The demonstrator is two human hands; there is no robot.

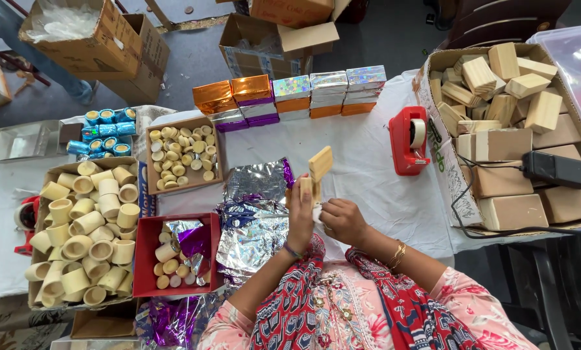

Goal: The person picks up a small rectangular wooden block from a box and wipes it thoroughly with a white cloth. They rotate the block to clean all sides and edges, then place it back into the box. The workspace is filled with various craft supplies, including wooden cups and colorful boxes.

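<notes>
Wooden block [319,163]: a pale rectangular piece held above the counter [368,162], just in front of the red tape dispenser [408,140] and nearer the person. A second, smaller wooden piece [306,189] sits directly below it in the same grip.

Left hand [300,217]: fingers clamped around the lower wooden piece, thumb side facing the dispenser. Right hand [344,220]: fingers curled together against the base of the pieces, pinching a small white scrap [317,214]; what it is cannot be told.

Orientation: the upper block's long axis runs tilted, its top end pointing up and toward the dispenser, its lower end toward the left hand.

Handling, as a judgement: the block appears rigid, light and dry, with flat faces and square edges; not fragile, little risk of slipping. Best taken across two opposite flat faces near the middle.

Surroundings: crumpled silver foil sheets [258,220] lie on the far side of the hands from the dispenser. A carton of similar wooden blocks [504,123] stands just beyond the dispenser. Foil-wrapped boxes [290,97] are stacked in a row behind it.
</notes>
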